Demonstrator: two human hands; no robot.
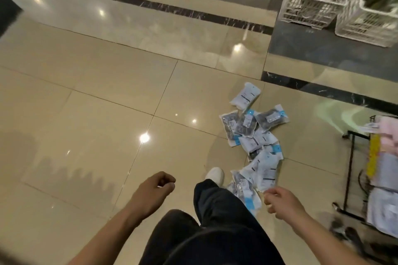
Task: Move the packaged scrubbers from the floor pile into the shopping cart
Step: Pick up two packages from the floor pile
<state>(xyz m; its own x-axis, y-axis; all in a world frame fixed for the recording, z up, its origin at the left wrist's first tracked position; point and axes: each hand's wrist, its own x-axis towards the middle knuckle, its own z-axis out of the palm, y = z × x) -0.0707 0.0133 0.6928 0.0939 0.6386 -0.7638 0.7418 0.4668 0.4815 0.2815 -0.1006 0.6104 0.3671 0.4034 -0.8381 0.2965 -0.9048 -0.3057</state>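
A: From my remote seat, the left grip (155, 187): fingers loosely curled over the floor (97, 97), holding nothing, forearm reaching forward from lower left.

B: And the right grip (280, 202)?

A: I see its fingers bent and relaxed, clamped on nothing, hanging just beside the near end of the packaged scrubbers (254, 142); I cannot tell whether a fingertip touches a packet.

B: Location of that pile?

A: On the tiled floor, strung from beside my white shoe (215, 175) outward to the dark tile border (323, 90); clear bags, dark contents, blue labels, overlapping.

B: Containers?

A: The shopping cart (350, 170), black frame at the right edge, carries pale flat packets, blurred. Two white lattice crates (336, 4) stand far right; contents indistinct.
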